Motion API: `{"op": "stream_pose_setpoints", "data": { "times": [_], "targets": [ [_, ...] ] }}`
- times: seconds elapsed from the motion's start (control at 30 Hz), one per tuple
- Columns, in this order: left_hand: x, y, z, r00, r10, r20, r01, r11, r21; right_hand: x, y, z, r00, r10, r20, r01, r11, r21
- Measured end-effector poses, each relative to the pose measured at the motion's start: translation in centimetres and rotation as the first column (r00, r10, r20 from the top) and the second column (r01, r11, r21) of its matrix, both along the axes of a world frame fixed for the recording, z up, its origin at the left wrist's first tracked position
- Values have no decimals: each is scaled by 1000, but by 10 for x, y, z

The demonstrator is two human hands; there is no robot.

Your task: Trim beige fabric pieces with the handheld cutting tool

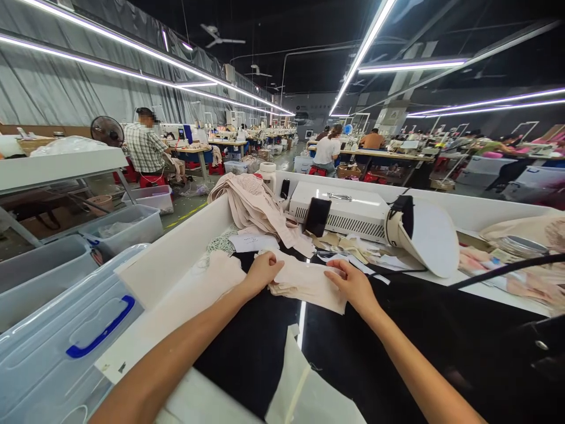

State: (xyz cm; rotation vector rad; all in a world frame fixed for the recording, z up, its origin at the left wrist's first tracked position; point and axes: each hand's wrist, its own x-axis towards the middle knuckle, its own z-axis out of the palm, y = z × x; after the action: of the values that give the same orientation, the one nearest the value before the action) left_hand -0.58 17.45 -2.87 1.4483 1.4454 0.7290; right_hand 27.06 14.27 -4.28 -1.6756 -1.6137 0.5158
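Note:
A stack of pale pink fabric pieces [304, 278] lies on the black tabletop [247, 347] in front of me. At its left end, my left hand [263, 270] is closed, thumb and fingers pinching the fabric's edge. My right hand [353, 285] grips the upper right corner of the top piece, fingers bent over the edge. Left of the stack is another flat piece of pale cloth [216, 282]. Nearer to me, a whitish cut panel [304, 383] with a cream strip rests on the black surface.
Behind the stack are draped fabric strips [251, 206], a dark phone [318, 217], a white vented machine [348, 203], paper scraps [353, 244] and a white lamp shade [430, 235]. A black cable [507, 271] crosses at right. Plastic bins [57, 335] stand left. Co-workers [145, 144] sit farther back.

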Motion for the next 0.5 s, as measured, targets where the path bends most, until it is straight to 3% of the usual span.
{"op": "stream_pose_setpoints", "data": {
  "times": [0.2, 0.3, 0.4, 0.5],
  "targets": [
    [4, 0, 5, 999, -1, -45, 0, 1000, -19, -9, 0, 3, 987, -19, 161, 11, 999, 50],
    [-2, -4, 13, 997, -3, -78, 5, 1000, 20, -19, -16, 11, 981, -31, 189, 14, 996, 89],
    [-15, -19, 23, 993, 16, -120, 0, 992, 130, -30, -57, 20, 984, 35, 173, -51, 994, 92],
    [-29, -54, 30, 982, -39, -184, 77, 976, 206, -36, -119, 27, 983, 130, 129, -137, 990, 46]
  ]
}}
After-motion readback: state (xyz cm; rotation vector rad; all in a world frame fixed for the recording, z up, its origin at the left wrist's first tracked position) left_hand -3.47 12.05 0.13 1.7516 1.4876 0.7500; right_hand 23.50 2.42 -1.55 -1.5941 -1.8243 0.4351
